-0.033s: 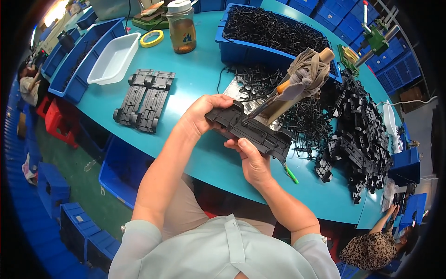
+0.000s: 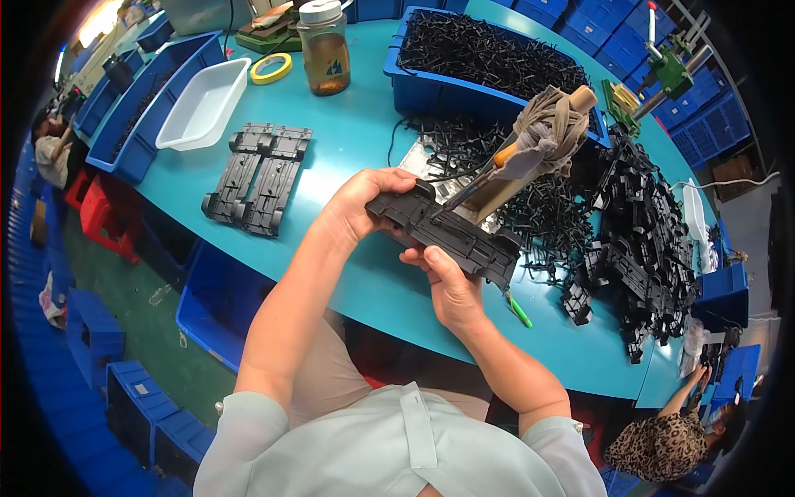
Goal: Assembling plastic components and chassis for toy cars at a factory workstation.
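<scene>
Both my hands hold a black plastic toy car chassis (image 2: 464, 242) at a slant above the table. My left hand (image 2: 358, 199) is closed on its left end, thumb over the top edge. Along the near edge, my right hand (image 2: 451, 290) grips it, with the thumb on top and the fingers partly hidden beneath. A soldering iron (image 2: 464, 195), its handle bound in grey cloth to a wooden support, slopes down with its tip at the chassis surface; whether it touches, I cannot tell. Two similar chassis (image 2: 258, 178) lie side by side on the table to the left.
Small black plastic parts fill a blue bin (image 2: 406, 87) and lie loose around the support. A heap of black chassis (image 2: 642, 240) spreads at the right. A green pen-like tool (image 2: 520, 311), drink bottle (image 2: 324, 58), yellow tape roll (image 2: 271, 69) and white tray (image 2: 175, 132) rest on the table (image 2: 348, 124).
</scene>
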`<move>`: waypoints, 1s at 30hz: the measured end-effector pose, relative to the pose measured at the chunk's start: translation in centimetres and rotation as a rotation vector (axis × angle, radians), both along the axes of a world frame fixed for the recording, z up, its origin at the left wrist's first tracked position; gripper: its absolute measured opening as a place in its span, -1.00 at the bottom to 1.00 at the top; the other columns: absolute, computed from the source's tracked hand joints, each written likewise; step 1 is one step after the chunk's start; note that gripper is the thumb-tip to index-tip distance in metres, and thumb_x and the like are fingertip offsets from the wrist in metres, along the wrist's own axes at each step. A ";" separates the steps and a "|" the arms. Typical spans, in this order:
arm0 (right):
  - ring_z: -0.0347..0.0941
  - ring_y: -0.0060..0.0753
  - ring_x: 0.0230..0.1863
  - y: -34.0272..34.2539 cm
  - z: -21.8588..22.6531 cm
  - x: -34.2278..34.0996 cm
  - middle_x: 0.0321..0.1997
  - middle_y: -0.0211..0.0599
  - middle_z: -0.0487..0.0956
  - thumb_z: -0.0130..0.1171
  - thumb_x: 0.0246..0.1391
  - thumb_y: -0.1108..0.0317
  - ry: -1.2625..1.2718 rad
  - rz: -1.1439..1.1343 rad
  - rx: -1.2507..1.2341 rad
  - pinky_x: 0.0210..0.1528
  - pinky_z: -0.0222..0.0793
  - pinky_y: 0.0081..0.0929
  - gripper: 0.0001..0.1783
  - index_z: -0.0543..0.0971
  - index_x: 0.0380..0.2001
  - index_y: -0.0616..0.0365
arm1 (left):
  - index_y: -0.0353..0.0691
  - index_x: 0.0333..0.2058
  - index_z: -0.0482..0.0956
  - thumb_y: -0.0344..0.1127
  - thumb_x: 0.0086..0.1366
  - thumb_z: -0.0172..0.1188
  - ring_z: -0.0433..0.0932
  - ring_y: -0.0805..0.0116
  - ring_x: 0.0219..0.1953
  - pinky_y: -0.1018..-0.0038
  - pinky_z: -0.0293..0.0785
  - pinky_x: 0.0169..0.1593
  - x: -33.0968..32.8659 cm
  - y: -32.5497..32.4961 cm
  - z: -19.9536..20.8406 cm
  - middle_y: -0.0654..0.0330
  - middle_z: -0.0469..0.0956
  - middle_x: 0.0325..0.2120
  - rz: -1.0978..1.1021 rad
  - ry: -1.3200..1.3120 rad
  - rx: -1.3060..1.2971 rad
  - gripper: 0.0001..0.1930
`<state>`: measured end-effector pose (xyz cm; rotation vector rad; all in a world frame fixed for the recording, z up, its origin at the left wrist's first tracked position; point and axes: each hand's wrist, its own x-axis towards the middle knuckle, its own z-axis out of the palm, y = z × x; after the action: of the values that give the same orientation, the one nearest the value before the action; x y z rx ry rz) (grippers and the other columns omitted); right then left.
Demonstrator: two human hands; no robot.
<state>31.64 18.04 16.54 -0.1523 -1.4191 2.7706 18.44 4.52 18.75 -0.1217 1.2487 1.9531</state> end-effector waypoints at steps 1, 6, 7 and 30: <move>0.49 -0.41 -0.17 0.0 0.0 0.0 -0.08 -0.18 0.52 0.18 0.03 0.38 -0.004 0.000 -0.004 -0.06 0.45 -0.39 -0.58 0.43 -0.02 0.26 | -0.20 -0.22 0.51 -0.25 0.13 0.17 0.55 0.34 -0.47 0.43 0.37 -0.53 0.0 0.0 0.0 0.17 0.59 -0.40 0.001 0.000 0.001 -0.74; 0.49 -0.42 -0.17 0.0 0.0 0.0 -0.09 -0.18 0.52 0.18 0.04 0.38 -0.001 -0.006 0.013 -0.07 0.45 -0.40 -0.59 0.43 -0.03 0.26 | -0.22 -0.22 0.51 -0.27 0.14 0.16 0.55 0.34 -0.48 0.43 0.38 -0.56 -0.1 0.2 0.1 0.17 0.59 -0.42 0.036 -0.013 0.030 -0.76; 0.49 -0.42 -0.18 0.0 0.0 -0.1 -0.09 -0.18 0.52 0.18 0.04 0.37 -0.001 -0.008 0.018 -0.07 0.45 -0.40 -0.59 0.43 -0.03 0.26 | -0.22 -0.22 0.51 -0.27 0.14 0.16 0.55 0.34 -0.48 0.43 0.38 -0.56 0.0 0.2 0.2 0.17 0.59 -0.42 0.036 -0.013 0.030 -0.76; 0.50 -0.41 -0.18 -0.1 0.1 -0.1 -0.10 -0.21 0.52 0.19 0.05 0.38 -0.012 0.000 0.013 -0.04 0.46 -0.35 -0.60 0.43 -0.03 0.23 | -0.21 -0.25 0.51 -0.26 0.13 0.16 0.56 0.33 -0.47 0.41 0.39 -0.56 -0.2 0.1 0.0 0.17 0.59 -0.41 0.034 0.007 0.030 -0.77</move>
<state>31.56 17.94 16.65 -0.1686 -1.4387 2.7646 18.23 4.57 18.75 -0.1217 1.2284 2.0023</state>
